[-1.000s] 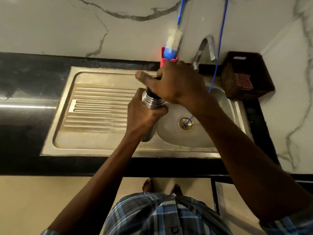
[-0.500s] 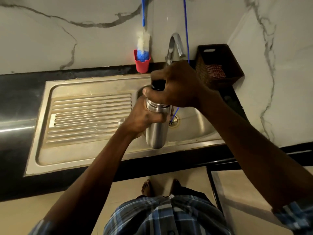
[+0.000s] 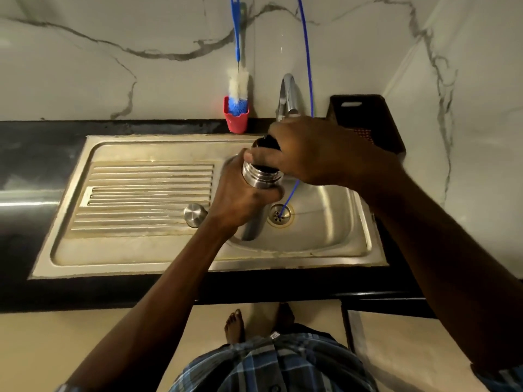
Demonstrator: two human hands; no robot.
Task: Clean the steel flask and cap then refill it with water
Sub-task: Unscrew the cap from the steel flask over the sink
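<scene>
The left hand (image 3: 240, 199) wraps its fingers around the polished cylindrical steel flask (image 3: 261, 179), held above the brushed stainless sink basin (image 3: 325, 230). The right hand (image 3: 319, 154) curls its fingers over the black inner stopper (image 3: 264, 145) at the neck, probably unscrewing it; next it must lift clear. A round steel cap (image 3: 194, 215) rests on the ribbed drainboard (image 3: 147, 193). Beyond, a blue-and-white bristle bottle brush (image 3: 239, 89) stands in a red plastic cup (image 3: 236, 120) on the black counter (image 3: 42, 154), beside the curved chrome tap (image 3: 288, 94).
</scene>
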